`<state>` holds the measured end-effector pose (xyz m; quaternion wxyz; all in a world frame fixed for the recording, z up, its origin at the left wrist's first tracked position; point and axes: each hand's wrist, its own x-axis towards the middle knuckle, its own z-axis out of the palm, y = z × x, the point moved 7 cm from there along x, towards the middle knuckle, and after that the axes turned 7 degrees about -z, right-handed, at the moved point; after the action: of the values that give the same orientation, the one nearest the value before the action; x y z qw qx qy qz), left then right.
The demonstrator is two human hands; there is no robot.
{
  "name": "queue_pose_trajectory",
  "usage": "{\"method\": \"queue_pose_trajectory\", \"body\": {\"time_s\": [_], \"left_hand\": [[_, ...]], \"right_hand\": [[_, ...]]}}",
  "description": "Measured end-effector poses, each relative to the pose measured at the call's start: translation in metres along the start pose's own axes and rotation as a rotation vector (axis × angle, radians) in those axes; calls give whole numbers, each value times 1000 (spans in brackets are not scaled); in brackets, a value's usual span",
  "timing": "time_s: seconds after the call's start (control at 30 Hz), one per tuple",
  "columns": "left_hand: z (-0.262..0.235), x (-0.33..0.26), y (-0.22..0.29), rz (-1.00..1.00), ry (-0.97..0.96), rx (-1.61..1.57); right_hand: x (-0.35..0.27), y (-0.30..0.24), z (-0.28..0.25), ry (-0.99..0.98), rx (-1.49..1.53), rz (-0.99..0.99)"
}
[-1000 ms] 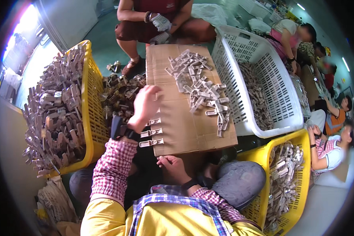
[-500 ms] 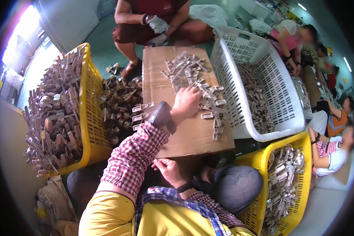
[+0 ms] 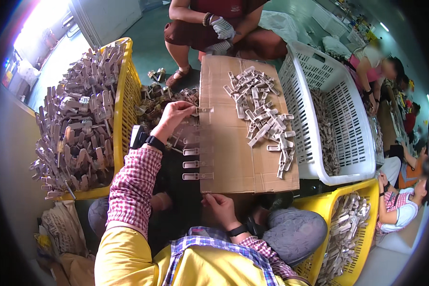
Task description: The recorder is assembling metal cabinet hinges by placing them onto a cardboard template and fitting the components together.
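Note:
My left hand (image 3: 175, 116) reaches to the left edge of a cardboard box (image 3: 224, 157). Its thumb and fingers pinch the outer end of a flat grey slotted piece (image 3: 205, 110) that juts over that edge. Below it, several like pieces stick out in a row, among them one slotted piece (image 3: 191, 176) nearest me. A loose pile of the same grey slotted pieces (image 3: 267, 121) lies on the right half of the cardboard. My right hand (image 3: 219, 207) is closed in a pinch at the box's near edge; what its fingers hold, if anything, cannot be made out.
A heaped yellow crate (image 3: 124, 109) stands left, with a pile of metal fittings (image 3: 152, 97) beside it. To the right are a white crate (image 3: 350, 143) and another yellow crate (image 3: 372, 200), both holding pieces. A person in gloves (image 3: 222, 28) squats beyond the box; others sit far right.
My left hand has gone from the pile on the cardboard to its left edge, and now grips a slotted piece there. My right hand stays by the near edge. The view has shifted.

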<state>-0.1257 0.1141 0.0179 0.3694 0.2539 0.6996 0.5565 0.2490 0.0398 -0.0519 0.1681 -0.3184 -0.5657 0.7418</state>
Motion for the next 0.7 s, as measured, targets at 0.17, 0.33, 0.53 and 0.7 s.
{"method": "queue_pose_trajectory", "body": {"time_s": [0.17, 0.33, 0.53, 0.7], "left_hand": [[-5, 10, -33, -35, -17, -5], [1, 13, -43, -40, -13, -25], [-1, 13, -43, -28, 0, -37], [-1, 10, -40, -72, -14, -83]], "right_hand": [[2, -13, 2, -8, -130, -54], [2, -15, 4, 0, -104, -67], [2, -11, 4, 0, -105, -58], [1, -11, 3, 3, -102, -50]]}}
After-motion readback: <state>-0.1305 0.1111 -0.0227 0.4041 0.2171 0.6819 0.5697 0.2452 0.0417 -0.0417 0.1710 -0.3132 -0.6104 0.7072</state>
